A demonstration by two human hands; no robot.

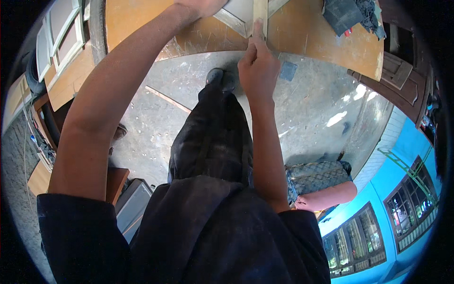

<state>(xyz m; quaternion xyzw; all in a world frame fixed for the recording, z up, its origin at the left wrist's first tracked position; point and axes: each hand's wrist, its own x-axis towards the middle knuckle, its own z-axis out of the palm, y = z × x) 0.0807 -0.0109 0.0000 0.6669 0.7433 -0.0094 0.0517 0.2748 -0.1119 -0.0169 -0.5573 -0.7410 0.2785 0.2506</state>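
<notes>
A brown, scratched wooden tabletop (302, 35) spans the top of the view. On it lies a pale panel (240, 9) edged with light wood strips, cut off by the upper edge. My right hand (259, 66) is at the table's near edge, its index finger stretched along a pale wooden strip (260, 10) and touching it. The other right fingers are curled, and what they hold, if anything, is hidden. My left hand (203, 5) is at the panel's left side; its fingers are beyond the upper edge.
Dark cloth and a black sheet (343, 14) lie at the table's right. White-framed panels (64, 35) stand on the left. A thin wood strip (168, 98) and a small grey square (288, 71) are on the concrete floor. A pink bolster (326, 196) lies behind right.
</notes>
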